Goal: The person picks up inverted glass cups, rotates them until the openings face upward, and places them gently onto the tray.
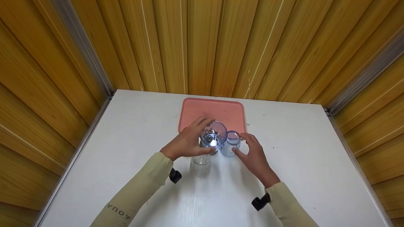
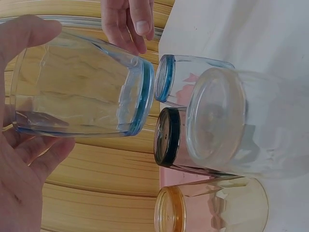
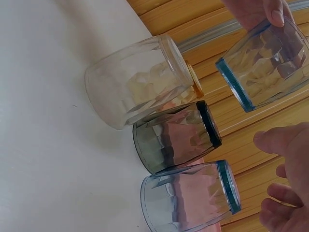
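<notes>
My left hand (image 1: 189, 138) grips a blue-tinted glass tumbler (image 2: 82, 87) between thumb and fingers. The tumbler is raised with its thick base down, above several glasses standing upside down. Among these, a second blue-tinted glass (image 3: 188, 198) is nearest my right hand (image 3: 289, 179), whose thumb and fingers are spread just above its base, apart from it in the right wrist view. Beside it stand a dark grey glass (image 3: 178, 137) and a clear glass (image 2: 216, 121). An amber glass (image 2: 212, 205) shows in both wrist views; in the head view, my left hand hides it.
A pink tray (image 1: 211, 108) lies behind the glasses, toward the back edge of the white table (image 1: 142, 119). Wood-patterned panels (image 1: 202, 47) rise behind the table and on both sides. Black wrist devices (image 1: 261, 201) hang below both cuffs.
</notes>
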Action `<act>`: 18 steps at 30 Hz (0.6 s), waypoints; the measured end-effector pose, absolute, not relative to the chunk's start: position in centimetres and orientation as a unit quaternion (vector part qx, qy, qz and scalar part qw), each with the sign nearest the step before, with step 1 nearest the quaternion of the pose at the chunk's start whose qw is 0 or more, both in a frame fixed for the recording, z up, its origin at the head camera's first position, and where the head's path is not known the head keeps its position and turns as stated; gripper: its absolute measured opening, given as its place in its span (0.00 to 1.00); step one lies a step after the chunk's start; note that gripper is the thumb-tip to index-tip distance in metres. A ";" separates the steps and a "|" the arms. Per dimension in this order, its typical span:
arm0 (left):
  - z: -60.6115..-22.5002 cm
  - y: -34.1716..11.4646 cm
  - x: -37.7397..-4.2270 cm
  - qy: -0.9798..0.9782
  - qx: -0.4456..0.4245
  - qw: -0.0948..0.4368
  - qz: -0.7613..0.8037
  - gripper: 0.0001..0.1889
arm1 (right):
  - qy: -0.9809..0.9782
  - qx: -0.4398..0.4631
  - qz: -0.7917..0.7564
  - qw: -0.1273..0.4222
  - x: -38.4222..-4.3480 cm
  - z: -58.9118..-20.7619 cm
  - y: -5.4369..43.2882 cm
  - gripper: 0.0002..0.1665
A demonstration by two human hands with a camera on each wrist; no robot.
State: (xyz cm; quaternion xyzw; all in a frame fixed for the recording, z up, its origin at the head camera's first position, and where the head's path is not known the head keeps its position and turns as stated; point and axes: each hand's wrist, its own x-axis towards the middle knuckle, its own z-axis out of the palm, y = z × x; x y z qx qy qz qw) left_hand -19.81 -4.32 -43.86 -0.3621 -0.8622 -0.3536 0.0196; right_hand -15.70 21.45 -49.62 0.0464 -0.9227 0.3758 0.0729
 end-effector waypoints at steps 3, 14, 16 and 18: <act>-43.9 -4.3 -19.9 -0.865 -0.356 0.016 -0.354 0.48 | -0.924 0.045 0.373 0.068 -15.9 -49.6 21.5 0.34; -43.6 -4.4 -20.1 -0.872 -0.341 0.015 -0.351 0.49 | -0.927 0.043 0.370 0.055 -16.7 -49.9 21.4 0.35; -43.6 -4.5 -20.1 -0.872 -0.340 0.015 -0.352 0.49 | -0.925 0.040 0.375 0.050 -16.8 -50.0 21.3 0.34; -43.6 -4.5 -20.1 -0.872 -0.339 0.017 -0.354 0.48 | -0.924 0.039 0.377 0.047 -16.8 -50.0 21.2 0.34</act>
